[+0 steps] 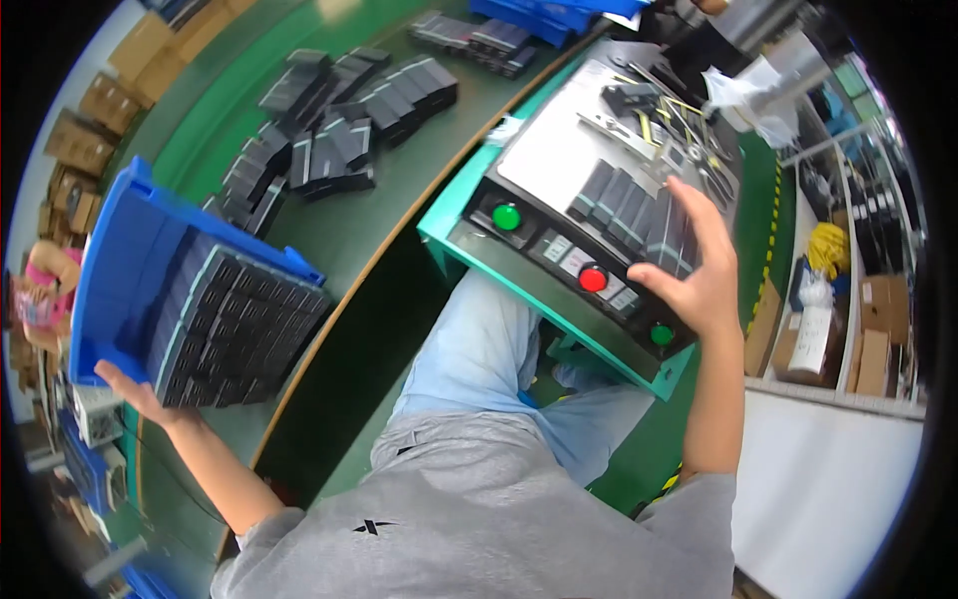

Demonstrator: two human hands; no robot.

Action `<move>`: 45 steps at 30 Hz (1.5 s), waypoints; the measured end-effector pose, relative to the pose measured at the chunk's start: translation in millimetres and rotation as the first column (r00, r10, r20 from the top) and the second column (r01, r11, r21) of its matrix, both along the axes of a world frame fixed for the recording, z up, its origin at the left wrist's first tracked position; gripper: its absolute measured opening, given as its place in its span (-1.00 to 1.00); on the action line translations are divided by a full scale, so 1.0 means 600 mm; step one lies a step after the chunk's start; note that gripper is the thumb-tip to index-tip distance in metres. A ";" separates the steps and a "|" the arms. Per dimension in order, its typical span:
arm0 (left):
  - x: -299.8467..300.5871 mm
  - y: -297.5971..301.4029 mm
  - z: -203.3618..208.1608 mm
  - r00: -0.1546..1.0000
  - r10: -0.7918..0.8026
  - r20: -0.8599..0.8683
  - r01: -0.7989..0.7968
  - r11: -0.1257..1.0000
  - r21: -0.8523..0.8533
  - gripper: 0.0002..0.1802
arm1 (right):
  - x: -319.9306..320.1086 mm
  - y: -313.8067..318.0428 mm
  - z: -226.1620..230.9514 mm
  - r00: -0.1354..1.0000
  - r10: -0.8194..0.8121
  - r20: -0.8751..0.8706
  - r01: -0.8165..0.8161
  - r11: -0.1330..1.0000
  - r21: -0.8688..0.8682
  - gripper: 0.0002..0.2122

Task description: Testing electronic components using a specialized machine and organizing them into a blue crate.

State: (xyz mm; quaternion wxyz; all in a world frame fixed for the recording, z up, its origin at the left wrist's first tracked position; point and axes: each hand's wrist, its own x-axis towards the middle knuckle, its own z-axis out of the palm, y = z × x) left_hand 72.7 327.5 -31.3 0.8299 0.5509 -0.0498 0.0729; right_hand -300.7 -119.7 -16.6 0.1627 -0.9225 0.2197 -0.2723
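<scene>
My left hand (143,397) is at the lower corner of a blue plastic bin (107,270); its visible fingers are stretched out against the bin, the others hidden beside the blocks. Stacked black rectangular blocks (235,329) with slotted ends fill much of the tilted bin. On the right, my right hand (707,275) is spread, thumb and forefinger apart, around the near end of a row of black blocks (624,210). That row lies on the metal top (544,150) of a machine. Whether the fingers touch the last block, I cannot tell.
Green buttons (507,217) and a red button (593,279) line the machine's front. Hand tools (689,135) lie behind the row. More black blocks (344,150) are spread on the green table (339,235). Shelving (848,389) with boxes stands right; another person (50,285) is far left.
</scene>
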 end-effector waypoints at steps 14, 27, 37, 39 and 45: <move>0.003 -0.004 -0.023 0.985 -0.114 0.129 0.116 0.993 -0.003 -0.16 | 0.426 0.334 0.115 0.467 0.850 0.242 -0.862 0.499 -0.087 -0.08; -0.017 -0.003 0.004 0.956 -0.168 0.239 0.166 0.986 0.027 -0.01 | 0.479 0.459 0.086 0.580 0.804 0.132 -0.794 0.594 -0.126 -0.24; -0.010 0.010 -0.027 0.981 -0.180 -0.070 0.178 0.984 -0.030 0.06 | 0.470 0.472 0.067 0.584 0.784 0.208 -0.765 0.618 -0.180 -0.19; -0.015 0.008 -0.009 0.997 -0.056 -0.057 0.054 0.998 -0.032 0.08 | 0.427 0.417 0.071 0.525 0.772 0.358 -0.795 0.595 -0.119 -0.33; 0.012 0.038 -0.031 0.992 0.041 -0.120 -0.049 0.996 -0.071 0.15 | 0.226 0.114 0.015 0.975 0.218 0.050 -0.209 0.966 -0.150 -0.58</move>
